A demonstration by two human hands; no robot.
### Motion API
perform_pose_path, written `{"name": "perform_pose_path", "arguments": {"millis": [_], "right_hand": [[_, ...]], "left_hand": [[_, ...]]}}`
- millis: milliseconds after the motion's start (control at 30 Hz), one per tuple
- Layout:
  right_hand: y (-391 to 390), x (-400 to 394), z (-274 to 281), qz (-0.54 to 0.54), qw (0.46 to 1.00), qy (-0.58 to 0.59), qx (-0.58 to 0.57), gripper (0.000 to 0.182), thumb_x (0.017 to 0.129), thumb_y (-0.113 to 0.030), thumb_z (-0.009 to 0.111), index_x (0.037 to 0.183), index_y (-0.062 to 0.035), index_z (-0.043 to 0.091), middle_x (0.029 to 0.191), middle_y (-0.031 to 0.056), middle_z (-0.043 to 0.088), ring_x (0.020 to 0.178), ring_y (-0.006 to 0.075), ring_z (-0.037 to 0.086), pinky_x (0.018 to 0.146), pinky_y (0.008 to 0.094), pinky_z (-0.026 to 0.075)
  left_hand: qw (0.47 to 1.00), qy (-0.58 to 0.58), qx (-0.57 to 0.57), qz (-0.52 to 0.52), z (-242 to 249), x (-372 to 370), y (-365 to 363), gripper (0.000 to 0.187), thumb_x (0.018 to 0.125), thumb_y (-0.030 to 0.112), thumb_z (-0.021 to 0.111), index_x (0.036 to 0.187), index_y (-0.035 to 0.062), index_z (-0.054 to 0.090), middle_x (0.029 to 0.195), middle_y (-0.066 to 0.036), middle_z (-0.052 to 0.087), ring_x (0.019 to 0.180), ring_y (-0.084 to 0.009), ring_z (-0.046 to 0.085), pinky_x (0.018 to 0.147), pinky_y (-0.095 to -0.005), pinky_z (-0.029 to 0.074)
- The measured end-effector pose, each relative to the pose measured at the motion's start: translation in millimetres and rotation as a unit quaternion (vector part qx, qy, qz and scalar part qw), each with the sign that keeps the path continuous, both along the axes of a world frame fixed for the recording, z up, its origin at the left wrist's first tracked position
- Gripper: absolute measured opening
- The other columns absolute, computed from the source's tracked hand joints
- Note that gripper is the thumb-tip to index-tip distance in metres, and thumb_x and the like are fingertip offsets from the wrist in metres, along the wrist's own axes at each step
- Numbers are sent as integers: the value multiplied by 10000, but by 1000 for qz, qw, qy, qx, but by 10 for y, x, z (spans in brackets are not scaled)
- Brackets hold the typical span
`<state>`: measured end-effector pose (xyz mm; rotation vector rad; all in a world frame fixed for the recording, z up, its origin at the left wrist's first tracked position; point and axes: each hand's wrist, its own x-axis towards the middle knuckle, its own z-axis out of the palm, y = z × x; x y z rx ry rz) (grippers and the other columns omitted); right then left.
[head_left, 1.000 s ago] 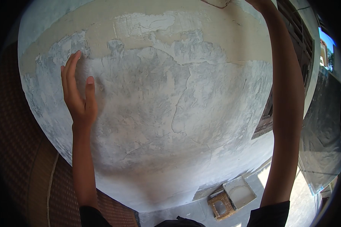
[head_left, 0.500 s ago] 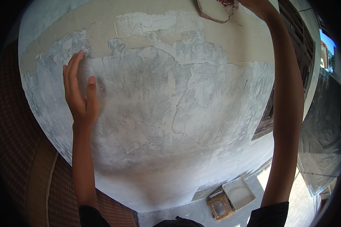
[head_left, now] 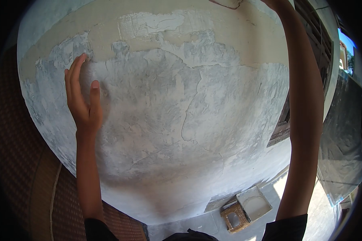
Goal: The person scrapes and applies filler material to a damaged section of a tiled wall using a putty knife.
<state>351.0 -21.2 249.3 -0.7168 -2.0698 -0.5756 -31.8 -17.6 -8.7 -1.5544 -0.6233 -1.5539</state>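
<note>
My left hand (head_left: pixel 83 100) rests against a patchy grey and white plastered wall (head_left: pixel 149 104), with its fingers stretched up and its thumb apart. Nothing is in it. High on the right, my right hand (head_left: pixel 274 3) is mostly cut off by the top edge; only the wrist end shows and its fingers are out of view. Beside it, against the beige upper band of the wall, shows the lower rim of a flat plastering float (head_left: pixel 228 5) with a whitish edge. The hand and float move together, though the grip itself is hidden.
On the grey floor (head_left: pixel 189 227) below, a whitish square tray (head_left: pixel 254 204) leans against a brown woven stool (head_left: pixel 234 217). A dark wooden window frame (head_left: pixel 283 128) is to the right, near a dark sheet (head_left: pixel 342 140). Brown woven panelling (head_left: pixel 16 132) lines the left.
My right hand and the float have moved upward, nearly out of the frame. My left hand keeps its place on the wall; the view has shifted slightly.
</note>
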Motion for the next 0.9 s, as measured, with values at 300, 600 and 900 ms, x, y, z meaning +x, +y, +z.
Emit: {"name": "perform_pose_path", "arguments": {"millis": [300, 600, 900], "right_hand": [[80, 45, -51, 56, 998, 1, -28, 255, 994, -160, 616, 1185, -2, 676, 984, 39, 694, 863, 119, 612, 787, 281, 515], [45, -16, -219, 122, 988, 91, -2, 233, 1011, -156, 586, 1156, 1, 681, 861, 5, 646, 738, 93, 553, 675, 257, 475], [106, 130, -143, 73, 996, 53, -24, 269, 1017, -190, 591, 1183, 9, 668, 897, 26, 669, 776, 109, 590, 698, 256, 504]], "left_hand": [[1000, 3, -4, -1, -3, -27, -18, 489, 1025, 306, 500, 1417, 14, 493, 1427, -167, 542, 1370, -330, 463, 1179, -488, 288], [1000, 7, -5, 3, -14, -14, -32, 476, 1025, 289, 499, 1414, 15, 496, 1422, -167, 543, 1365, -329, 467, 1170, -481, 307], [1000, 4, -6, 2, -24, -1, -34, 467, 1019, 270, 498, 1410, 14, 499, 1425, -168, 543, 1369, -328, 467, 1171, -478, 305]]}}
